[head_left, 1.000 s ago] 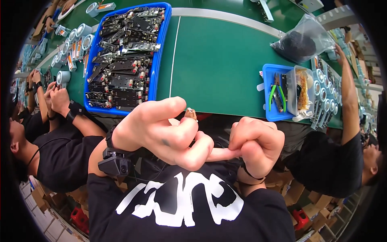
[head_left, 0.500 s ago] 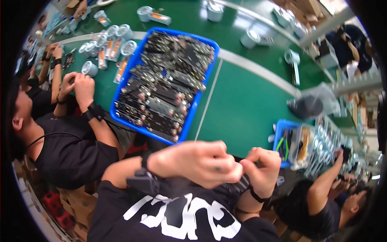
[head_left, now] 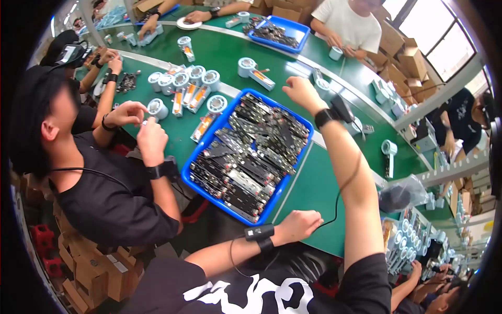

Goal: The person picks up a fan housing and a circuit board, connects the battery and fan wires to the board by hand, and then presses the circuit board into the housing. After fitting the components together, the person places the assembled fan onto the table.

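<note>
My right hand [head_left: 304, 95] reaches far across the green table, its arm stretched past the right side of a blue tray [head_left: 194, 176]. Its fingers are curled, and whatever they may hold is hidden. Closest to it is a light-blue handheld fan [head_left: 248, 67] with a round head and an opened handle. My left hand [head_left: 298, 226] hovers by the near table edge, right of the tray's near corner. Its fingers are pressed together, with nothing I can make out in them. Rows of black circuit boards [head_left: 246, 191] fill the tray.
Several fans [head_left: 180, 79] with orange parts in their handles stand left of the tray. A co-worker [head_left: 104, 178] sits close on my left. A thin cable [head_left: 339, 199] hangs by my right arm. A plastic bag [head_left: 410, 192] lies at the right, beside a metal rail.
My hands, together at the near edge before, are now apart. The right one has swung far out over the table; the left stays near the edge. The view has shifted, showing more of the far side.
</note>
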The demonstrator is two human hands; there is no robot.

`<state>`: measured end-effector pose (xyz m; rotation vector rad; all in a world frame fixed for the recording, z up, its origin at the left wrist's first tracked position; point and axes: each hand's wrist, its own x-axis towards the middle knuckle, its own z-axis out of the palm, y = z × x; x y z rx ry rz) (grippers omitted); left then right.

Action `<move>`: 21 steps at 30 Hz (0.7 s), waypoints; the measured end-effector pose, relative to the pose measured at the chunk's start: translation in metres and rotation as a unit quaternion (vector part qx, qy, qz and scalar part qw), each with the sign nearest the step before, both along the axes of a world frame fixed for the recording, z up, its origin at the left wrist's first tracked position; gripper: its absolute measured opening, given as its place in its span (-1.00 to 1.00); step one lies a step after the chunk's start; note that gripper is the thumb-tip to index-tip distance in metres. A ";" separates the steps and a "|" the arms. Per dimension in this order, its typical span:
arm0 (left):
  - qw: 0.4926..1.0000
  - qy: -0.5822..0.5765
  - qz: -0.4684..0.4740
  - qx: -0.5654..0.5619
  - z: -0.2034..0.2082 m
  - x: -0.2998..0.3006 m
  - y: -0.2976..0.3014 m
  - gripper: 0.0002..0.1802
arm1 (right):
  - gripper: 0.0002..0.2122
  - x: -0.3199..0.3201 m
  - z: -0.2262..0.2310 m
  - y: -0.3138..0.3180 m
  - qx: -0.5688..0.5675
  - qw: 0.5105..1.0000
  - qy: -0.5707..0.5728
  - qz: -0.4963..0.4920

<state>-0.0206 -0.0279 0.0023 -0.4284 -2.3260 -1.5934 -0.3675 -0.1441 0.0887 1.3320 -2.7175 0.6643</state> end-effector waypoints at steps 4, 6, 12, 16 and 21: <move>0.999 -0.028 0.012 0.019 0.012 0.001 0.001 -0.88 | -0.60 -0.018 -0.006 -0.062 0.120 0.992 0.002 -0.039; 0.999 -0.028 0.013 -0.005 0.018 0.002 -0.001 -0.88 | -0.56 -0.017 -0.001 -0.081 0.145 0.988 -0.036 -0.045; 1.000 0.014 0.028 0.007 -0.001 0.003 0.003 -0.91 | -0.55 -0.014 0.015 -0.081 0.131 0.986 -0.031 -0.101; 0.999 0.004 0.014 0.028 -0.016 -0.002 0.008 -0.92 | -0.58 -0.006 0.052 0.004 0.057 0.966 -0.244 -0.067; 0.999 -0.026 -0.006 0.031 -0.004 0.001 0.006 -0.91 | -0.72 0.123 0.098 0.157 -0.108 0.942 -0.296 -0.113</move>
